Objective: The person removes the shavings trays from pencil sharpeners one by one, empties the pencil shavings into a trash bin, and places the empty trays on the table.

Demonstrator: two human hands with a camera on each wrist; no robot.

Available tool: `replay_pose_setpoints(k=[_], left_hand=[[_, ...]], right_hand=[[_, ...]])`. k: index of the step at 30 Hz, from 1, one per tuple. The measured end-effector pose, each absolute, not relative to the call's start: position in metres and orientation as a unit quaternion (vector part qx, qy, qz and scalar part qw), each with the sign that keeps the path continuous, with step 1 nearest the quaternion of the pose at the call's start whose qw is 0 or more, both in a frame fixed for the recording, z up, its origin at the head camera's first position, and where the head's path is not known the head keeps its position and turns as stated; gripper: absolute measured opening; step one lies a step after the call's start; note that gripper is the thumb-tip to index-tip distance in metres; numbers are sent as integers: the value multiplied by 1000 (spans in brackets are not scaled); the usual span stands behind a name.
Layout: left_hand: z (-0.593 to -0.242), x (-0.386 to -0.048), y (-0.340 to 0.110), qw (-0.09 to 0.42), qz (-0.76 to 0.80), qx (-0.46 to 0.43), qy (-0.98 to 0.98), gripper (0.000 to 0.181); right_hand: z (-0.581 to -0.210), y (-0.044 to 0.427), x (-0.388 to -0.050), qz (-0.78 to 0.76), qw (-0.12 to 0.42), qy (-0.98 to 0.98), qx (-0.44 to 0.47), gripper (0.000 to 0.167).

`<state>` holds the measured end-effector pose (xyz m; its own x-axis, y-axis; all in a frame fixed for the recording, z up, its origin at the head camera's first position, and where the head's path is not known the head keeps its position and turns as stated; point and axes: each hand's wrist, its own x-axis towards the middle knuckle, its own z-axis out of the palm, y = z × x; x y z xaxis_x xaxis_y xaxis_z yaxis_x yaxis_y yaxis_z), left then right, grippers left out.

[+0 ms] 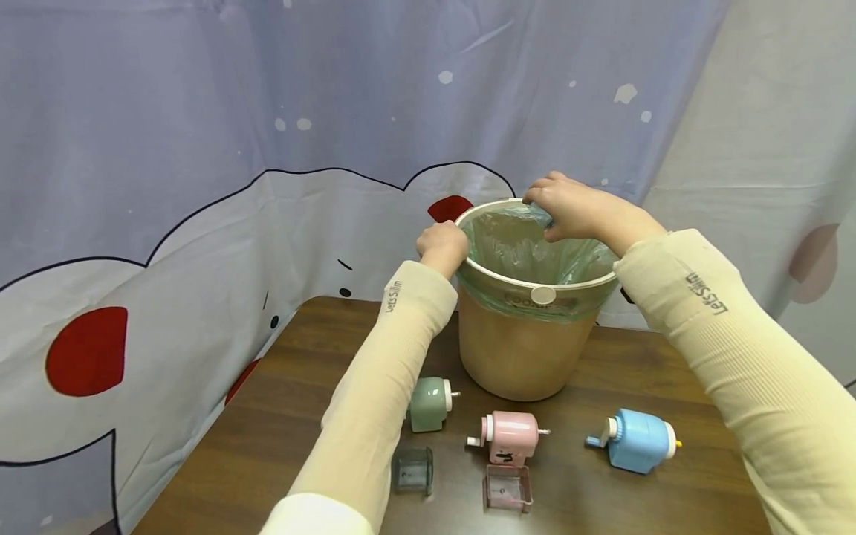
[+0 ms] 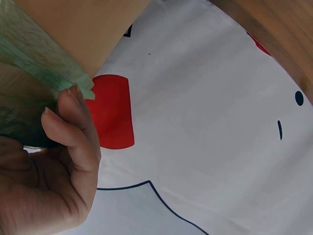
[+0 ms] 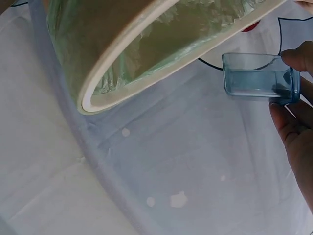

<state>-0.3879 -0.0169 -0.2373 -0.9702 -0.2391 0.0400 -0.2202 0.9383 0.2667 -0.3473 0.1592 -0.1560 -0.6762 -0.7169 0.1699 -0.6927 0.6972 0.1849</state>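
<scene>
My left hand (image 1: 443, 244) grips the left rim of a beige trash bin (image 1: 524, 353), fingers curled over its edge and the green bag lining it. In the left wrist view, the fingers (image 2: 73, 139) touch the edge of the green plastic bag (image 2: 46, 61). Above the bin's mouth, at its far right side, my right hand (image 1: 580, 213) pinches a clear blue shavings drawer (image 3: 254, 78) between thumb and fingers. The right wrist view shows this drawer beside the white rim (image 3: 146, 85). A blue crank pencil sharpener (image 1: 640, 441) stands on the table to the right.
A pink sharpener (image 1: 513, 432) and a green sharpener (image 1: 429, 405), partly behind the left sleeve, stand before the bin. Near them lie a clear pink drawer (image 1: 508, 487) and a dark clear drawer (image 1: 413, 469). A patterned curtain (image 1: 361, 104) hangs behind the wooden table (image 1: 247, 438).
</scene>
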Motion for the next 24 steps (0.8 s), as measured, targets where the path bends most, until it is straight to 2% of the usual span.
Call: replay_pose_setpoints(k=[8, 15, 24], left_hand=[[-233, -379, -16, 28, -143, 109, -983, 30], [-235, -382, -17, 30, -144, 115, -982, 30], [-234, -382, -17, 34, -144, 116, -982, 30]], right_hand=[[-156, 167, -345, -32, 112, -915, 386, 52], [-158, 178, -347, -3, 101, -923, 370, 66], [-166, 195, -347, 37, 119, -929, 347, 58]])
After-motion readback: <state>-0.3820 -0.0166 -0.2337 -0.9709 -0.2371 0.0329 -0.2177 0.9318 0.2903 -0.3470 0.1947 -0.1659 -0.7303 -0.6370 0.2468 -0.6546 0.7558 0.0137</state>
